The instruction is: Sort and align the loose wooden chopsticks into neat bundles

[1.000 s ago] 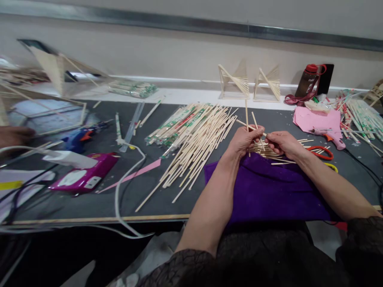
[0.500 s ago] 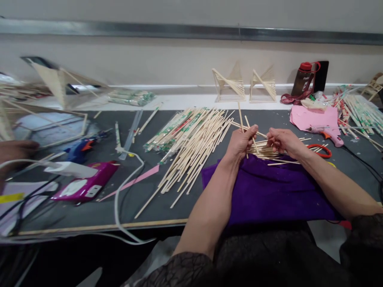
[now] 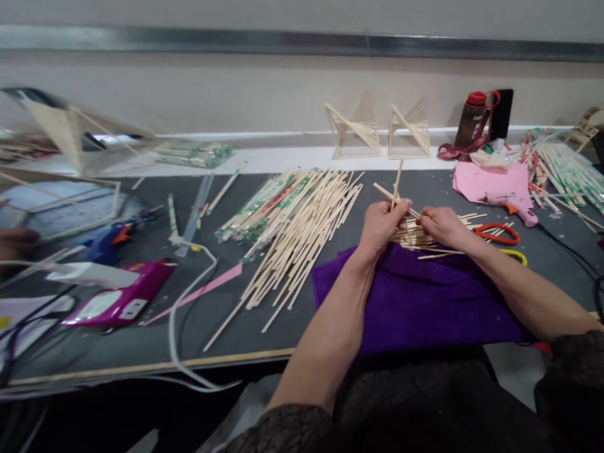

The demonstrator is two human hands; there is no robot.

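At the far left a co-worker's hand [image 3: 19, 244], blurred by the frame edge, lies near a blue glue gun [image 3: 101, 244]; what its fingers do cannot be told. A magenta packet [image 3: 147, 292] and a white cable [image 3: 175, 314] take up the table [image 3: 283, 340] there, the cable looping past the pale front edge [image 3: 245, 357]. Loose sticks [image 3: 302, 245] fan out next, with a bare dark strip between them and the purple cloth [image 3: 425, 302], which reaches the front edge.

The person's left hand [image 3: 383, 228] has thumb and fingers closed round crossed sticks [image 3: 397, 184], held above the cloth's far side. The step in hand seems to be lining these up; any adjustment calls for a firm left pinch while the other end is turned. The right hand [image 3: 443, 225] appears to pinch the end of one stick (the tips are small, but they meet there).

Below lies a small stick pile [image 3: 411, 239]. Farther right, a red loop handle [image 3: 516, 237] and a pink glue gun [image 3: 525, 212] narrow the room for sideways movement.
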